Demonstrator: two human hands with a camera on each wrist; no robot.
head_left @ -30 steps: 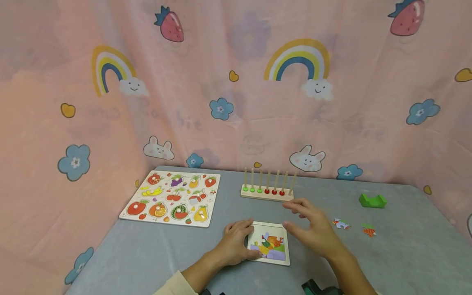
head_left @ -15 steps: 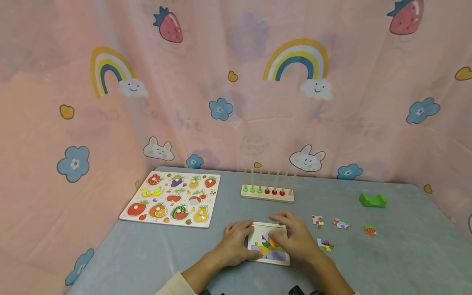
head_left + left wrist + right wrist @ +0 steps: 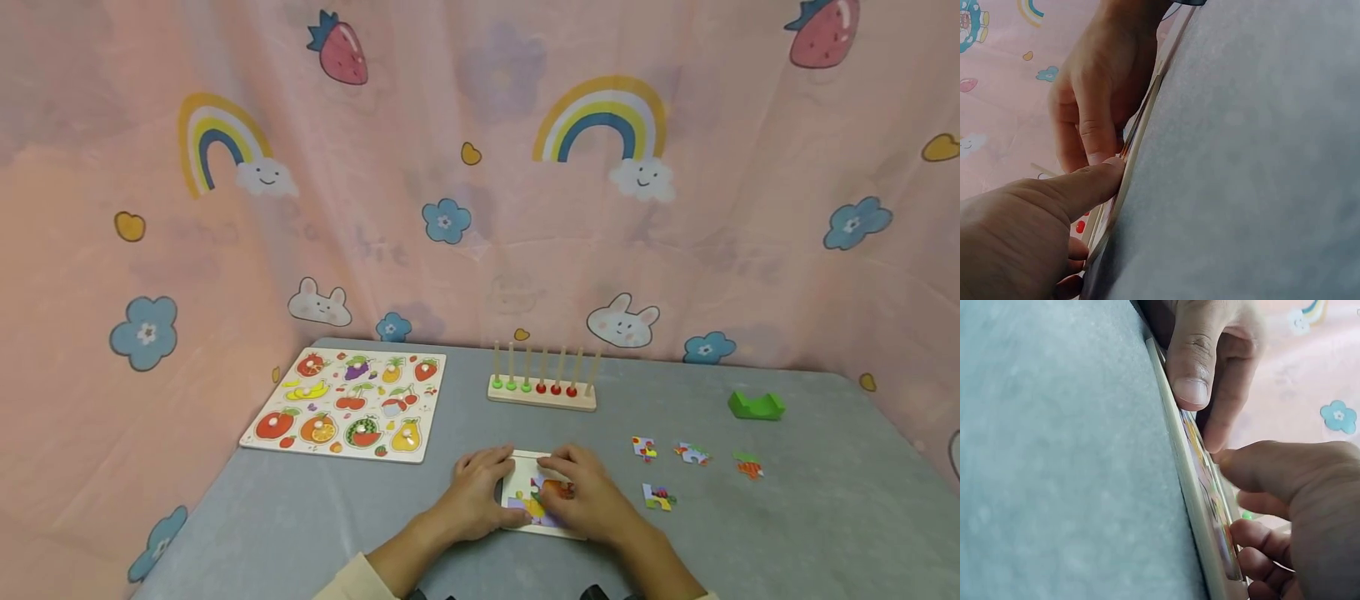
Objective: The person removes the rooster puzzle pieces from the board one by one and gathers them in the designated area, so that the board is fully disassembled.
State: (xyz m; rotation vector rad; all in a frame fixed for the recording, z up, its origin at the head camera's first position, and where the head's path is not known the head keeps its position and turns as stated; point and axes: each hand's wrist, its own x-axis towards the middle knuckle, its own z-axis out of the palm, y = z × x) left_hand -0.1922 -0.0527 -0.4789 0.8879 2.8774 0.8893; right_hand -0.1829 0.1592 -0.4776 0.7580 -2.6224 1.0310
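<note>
A small wooden jigsaw tray point(image 3: 522, 468) lies flat on the table, with several joined picture pieces point(image 3: 536, 505) in its lower part. My left hand point(image 3: 471, 498) grips the tray's left side, its thumb over the front corner and its fingers along the outer edge. Over the tray's right half is my right hand point(image 3: 592, 500). In the right wrist view, its thumb reaches down to the picture pieces point(image 3: 1200, 456) and its other fingers bend at the tray's edge. I see no piece pinched there; the palm hides part of the picture.
Several loose jigsaw pieces point(image 3: 658, 497) lie right of the tray. Behind stands a wooden peg rack point(image 3: 542, 398) with green and red beads. A fruit knob puzzle point(image 3: 345, 404) lies at the left, a green curved block point(image 3: 756, 406) at the far right. A printed curtain point(image 3: 480, 200) hangs behind.
My right hand has moved left from beside the tray onto its right half and lowered to the pieces. Loose pieces it had covered now show. My left hand has stayed on the tray.
</note>
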